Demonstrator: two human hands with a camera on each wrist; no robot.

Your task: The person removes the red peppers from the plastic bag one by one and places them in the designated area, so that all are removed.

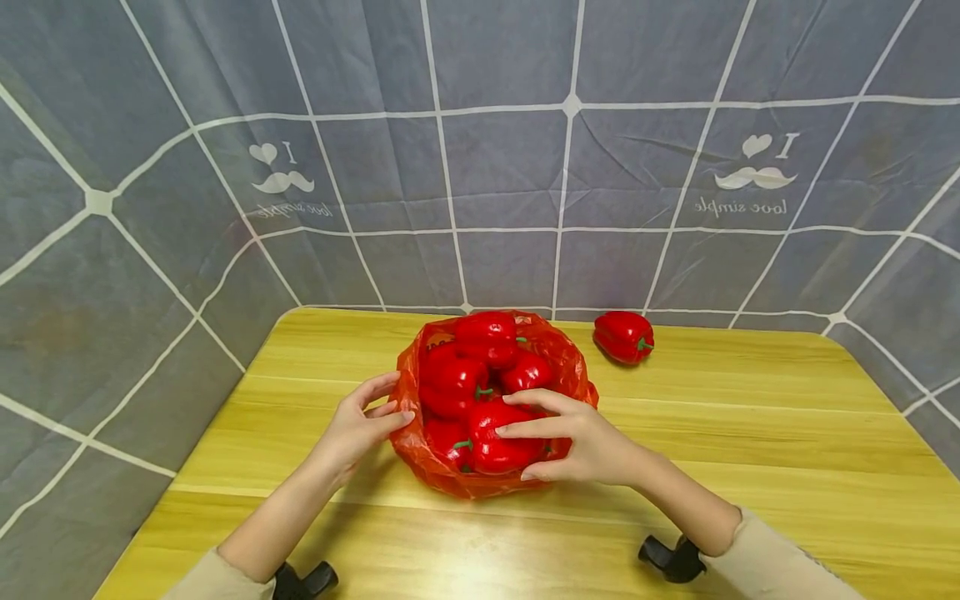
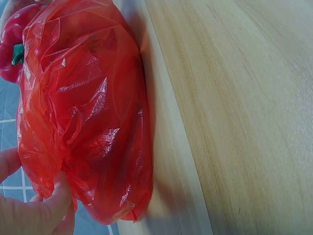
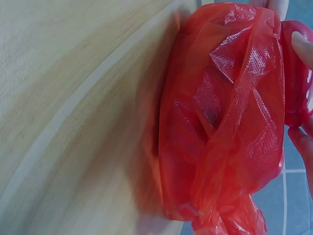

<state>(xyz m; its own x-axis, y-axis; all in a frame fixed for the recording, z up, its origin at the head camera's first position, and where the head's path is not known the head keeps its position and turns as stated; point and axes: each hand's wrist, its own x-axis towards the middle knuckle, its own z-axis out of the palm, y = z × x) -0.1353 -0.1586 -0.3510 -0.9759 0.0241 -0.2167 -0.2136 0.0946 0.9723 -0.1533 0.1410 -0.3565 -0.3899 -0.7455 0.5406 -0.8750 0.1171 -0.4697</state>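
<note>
- Grey cloth backdrop (image 1: pixel 502 171): 2 white prints, both mirror-reversed.
- Print no. 1 (image 1: pixel 283 181), beyond & above L hand (image 1: pixel 365 425), a bit to its L: "I" + heart (image 1: pixel 263 152), moustache pic under, then "love simple" at btm; that line's blurry.
- Print no. 2 (image 1: pixel 756 177), beyond & above R hand (image 1: pixel 581 437), well to its R: same "I" + heart, moustache, "love simple"; clearer.
- Red bag (image 1: pixel 453 483): dk marks (image 1: pixel 438 340) on inner wall, beyond L hand's fingertips; too sm. to read.

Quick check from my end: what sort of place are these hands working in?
Probably a makeshift filming booth rather than an ordinary kitchen: grey printed fabric hangs behind and beside a wood-grain table, and black wrist devices are in view.
</note>
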